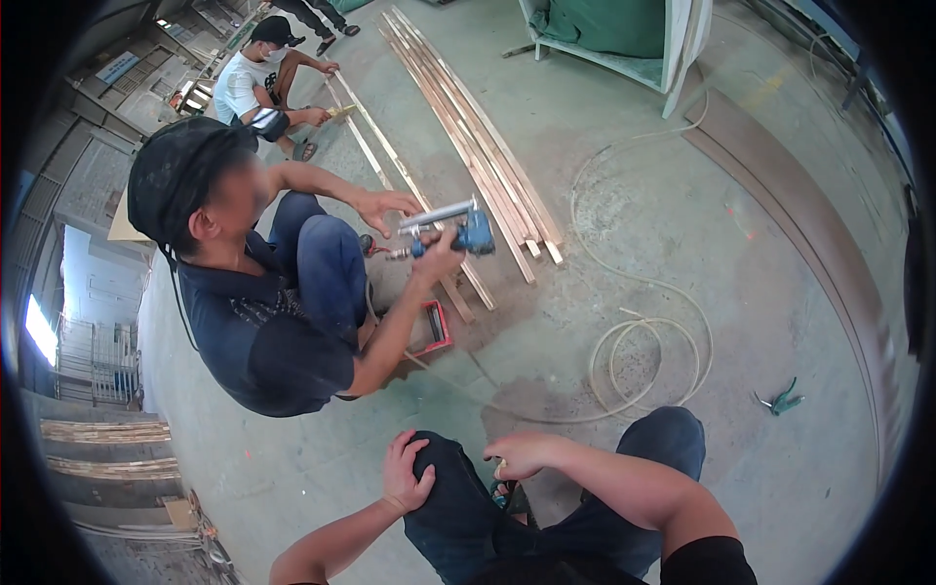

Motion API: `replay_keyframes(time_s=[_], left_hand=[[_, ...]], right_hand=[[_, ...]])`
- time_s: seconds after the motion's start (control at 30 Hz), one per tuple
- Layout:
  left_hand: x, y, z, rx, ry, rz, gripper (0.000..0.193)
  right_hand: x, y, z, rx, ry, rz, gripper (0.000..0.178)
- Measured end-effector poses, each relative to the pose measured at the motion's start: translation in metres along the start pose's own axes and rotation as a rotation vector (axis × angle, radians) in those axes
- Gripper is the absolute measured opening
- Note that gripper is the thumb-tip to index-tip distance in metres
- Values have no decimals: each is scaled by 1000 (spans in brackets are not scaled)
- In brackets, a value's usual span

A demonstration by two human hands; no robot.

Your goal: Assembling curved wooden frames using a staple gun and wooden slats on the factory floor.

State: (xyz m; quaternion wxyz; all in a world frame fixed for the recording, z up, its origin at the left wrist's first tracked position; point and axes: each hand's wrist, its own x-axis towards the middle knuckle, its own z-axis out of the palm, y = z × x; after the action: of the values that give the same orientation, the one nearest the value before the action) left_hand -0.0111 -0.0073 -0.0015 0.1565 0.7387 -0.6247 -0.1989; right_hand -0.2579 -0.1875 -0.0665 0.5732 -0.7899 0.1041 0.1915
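Note:
My left hand (pixel 405 473) rests on my left knee, its fingers spread over the dark trousers. Between my knees my right hand (pixel 524 455) is closed, fingers curled downward. A small yellowish bit (pixel 501 468) shows at its fingertips, too small to name. Below it, something dark green (pixel 502 493) is partly hidden by my leg. Ahead on the left a crouching co-worker (pixel 283 302) in a cap grips a blue nail gun (pixel 473 232), the other hand open beside it. Long wooden strips (pixel 390 161) lie in front of that person.
A bundle of wooden strips (pixel 478 146) lies farther ahead. A pale air hose (pixel 707 341) loops over the floor. Green-handled pliers (pixel 783 400) lie at right, near a long brown strip (pixel 819 214). A red box (pixel 444 327) stands by the co-worker; another person (pixel 244 83) squats behind.

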Motion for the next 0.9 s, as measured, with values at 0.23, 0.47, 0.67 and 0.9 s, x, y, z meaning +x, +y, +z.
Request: replay_keyframes(time_s=[0.23,0.47,0.67,0.9], left_hand=[[-1,1,-1,5,-15,-10,54],[37,-4,-11,212,-153,55,56],[285,101,-100,185,-127,31,34],[431,118,-205,499,153,-207,45]], right_hand=[[-1,-3,-1,-9,-22,5,59],[1,-13,-11,26,-20,12,60],[9,3,-13,-49,33,1,58],[11,-1,-1,-41,94,-63,59]])
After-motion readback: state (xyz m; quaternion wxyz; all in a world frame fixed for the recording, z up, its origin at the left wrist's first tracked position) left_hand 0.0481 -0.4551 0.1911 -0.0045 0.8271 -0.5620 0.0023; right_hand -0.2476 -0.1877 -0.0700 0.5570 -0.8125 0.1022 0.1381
